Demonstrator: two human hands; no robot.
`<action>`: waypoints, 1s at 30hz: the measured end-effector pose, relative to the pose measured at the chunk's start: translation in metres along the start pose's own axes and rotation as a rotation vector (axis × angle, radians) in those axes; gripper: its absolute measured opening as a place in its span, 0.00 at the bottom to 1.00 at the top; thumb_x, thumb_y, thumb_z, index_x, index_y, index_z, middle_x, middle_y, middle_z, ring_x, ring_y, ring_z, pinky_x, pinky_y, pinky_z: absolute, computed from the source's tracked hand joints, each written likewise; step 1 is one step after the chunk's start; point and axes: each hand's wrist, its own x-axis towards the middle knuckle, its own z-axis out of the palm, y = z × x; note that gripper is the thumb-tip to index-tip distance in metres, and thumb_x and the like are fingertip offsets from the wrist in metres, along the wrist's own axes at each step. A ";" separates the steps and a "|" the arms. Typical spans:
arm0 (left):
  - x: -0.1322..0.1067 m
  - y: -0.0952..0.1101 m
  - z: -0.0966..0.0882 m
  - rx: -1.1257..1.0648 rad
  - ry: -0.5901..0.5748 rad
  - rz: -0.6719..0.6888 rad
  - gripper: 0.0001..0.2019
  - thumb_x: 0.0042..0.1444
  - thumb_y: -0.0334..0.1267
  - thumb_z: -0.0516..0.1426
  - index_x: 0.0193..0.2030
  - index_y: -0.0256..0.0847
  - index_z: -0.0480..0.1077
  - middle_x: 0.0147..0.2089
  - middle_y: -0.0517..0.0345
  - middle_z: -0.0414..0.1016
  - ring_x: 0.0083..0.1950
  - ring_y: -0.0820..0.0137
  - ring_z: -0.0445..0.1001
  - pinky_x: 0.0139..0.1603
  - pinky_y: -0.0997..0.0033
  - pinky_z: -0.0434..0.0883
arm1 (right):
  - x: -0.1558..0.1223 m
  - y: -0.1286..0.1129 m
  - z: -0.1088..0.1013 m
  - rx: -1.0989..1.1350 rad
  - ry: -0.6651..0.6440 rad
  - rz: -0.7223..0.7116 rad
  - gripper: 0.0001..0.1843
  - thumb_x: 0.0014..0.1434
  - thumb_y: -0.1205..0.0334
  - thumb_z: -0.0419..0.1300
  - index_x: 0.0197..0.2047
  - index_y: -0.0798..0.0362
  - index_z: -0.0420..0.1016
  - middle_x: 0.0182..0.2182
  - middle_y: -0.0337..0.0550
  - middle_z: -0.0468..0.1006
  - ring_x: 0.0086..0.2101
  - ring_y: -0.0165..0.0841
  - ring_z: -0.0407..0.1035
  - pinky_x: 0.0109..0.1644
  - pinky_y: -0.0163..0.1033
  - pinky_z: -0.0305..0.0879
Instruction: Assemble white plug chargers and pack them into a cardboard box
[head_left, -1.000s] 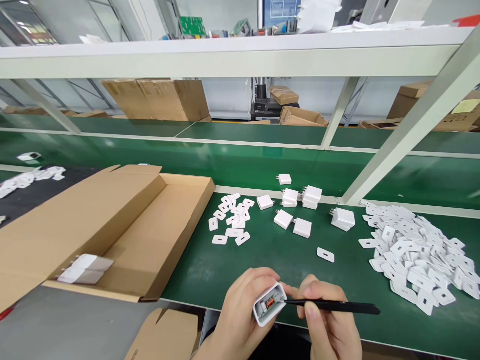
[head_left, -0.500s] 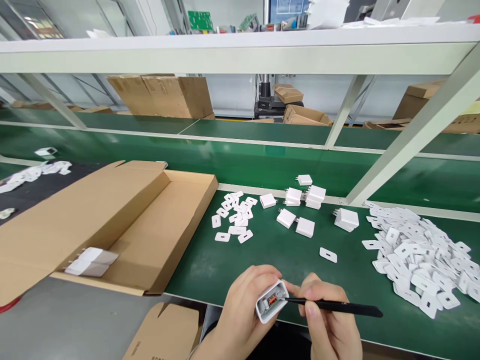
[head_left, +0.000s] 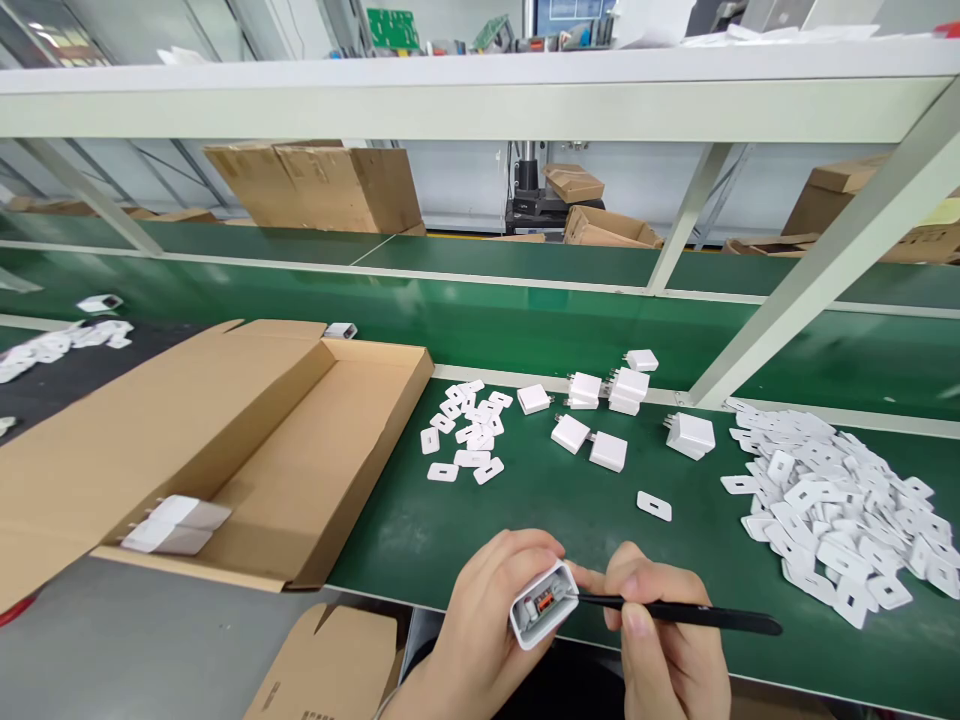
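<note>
My left hand [head_left: 487, 625] is closed round a white charger housing [head_left: 531, 632] at the table's front edge. The housing's open end faces me, showing an orange USB port [head_left: 545, 600] and parts inside. Black tweezers [head_left: 712, 616] lie between the thumb and fingers of my right hand [head_left: 664, 625]. Their tips point left and meet the right rim of the housing's opening; whether they touch a part inside I cannot tell. Beyond my hands lies a single white end plate [head_left: 654, 506] with a slot.
An open cardboard box [head_left: 300, 450] at left holds white chargers [head_left: 176, 524]. Several chargers [head_left: 609, 451] stand on the green table, with a small group of end plates [head_left: 472, 458] beside them. A big pile of plates [head_left: 840, 510] lies right, near a slanted post [head_left: 817, 250].
The tweezers have shifted slightly right, their tips now nearer the housing's rim. My left hand keeps its hold on the housing. The camera view has moved a little.
</note>
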 end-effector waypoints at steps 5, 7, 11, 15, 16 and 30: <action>0.001 -0.001 -0.001 -0.001 -0.003 -0.002 0.22 0.65 0.25 0.57 0.62 0.45 0.62 0.52 0.47 0.82 0.51 0.61 0.80 0.49 0.62 0.80 | 0.000 0.002 0.000 -0.003 -0.006 0.008 0.09 0.76 0.64 0.51 0.50 0.45 0.72 0.33 0.40 0.72 0.30 0.32 0.65 0.31 0.37 0.62; 0.001 -0.001 -0.001 -0.006 -0.006 -0.001 0.23 0.64 0.24 0.56 0.63 0.45 0.62 0.51 0.47 0.83 0.52 0.61 0.80 0.50 0.61 0.80 | -0.001 0.003 -0.001 -0.006 -0.010 0.011 0.09 0.76 0.64 0.51 0.50 0.46 0.72 0.33 0.40 0.72 0.31 0.32 0.66 0.32 0.37 0.62; 0.001 -0.001 -0.001 0.009 -0.011 0.004 0.23 0.64 0.24 0.57 0.63 0.45 0.61 0.51 0.48 0.84 0.52 0.61 0.80 0.49 0.61 0.80 | 0.000 0.004 0.000 -0.016 -0.014 0.022 0.08 0.76 0.64 0.52 0.50 0.46 0.72 0.34 0.40 0.72 0.31 0.32 0.67 0.32 0.37 0.64; 0.001 0.000 -0.002 0.013 -0.016 0.003 0.23 0.64 0.24 0.57 0.63 0.46 0.61 0.51 0.49 0.85 0.52 0.60 0.80 0.50 0.61 0.79 | 0.001 0.003 -0.001 -0.014 -0.011 0.001 0.09 0.76 0.64 0.52 0.49 0.46 0.72 0.34 0.40 0.72 0.31 0.31 0.67 0.32 0.37 0.65; 0.002 0.000 -0.002 0.008 -0.021 0.009 0.24 0.64 0.23 0.57 0.64 0.46 0.61 0.51 0.50 0.85 0.52 0.61 0.80 0.50 0.61 0.79 | 0.002 0.003 -0.001 -0.014 -0.014 0.003 0.09 0.76 0.64 0.52 0.49 0.46 0.72 0.34 0.40 0.72 0.31 0.31 0.66 0.32 0.36 0.65; 0.003 0.000 -0.002 -0.043 -0.041 -0.008 0.24 0.66 0.23 0.56 0.64 0.46 0.60 0.52 0.53 0.85 0.56 0.62 0.78 0.53 0.62 0.78 | 0.000 0.005 -0.004 -0.009 -0.047 0.095 0.08 0.76 0.64 0.52 0.49 0.46 0.72 0.33 0.38 0.69 0.31 0.31 0.67 0.34 0.36 0.68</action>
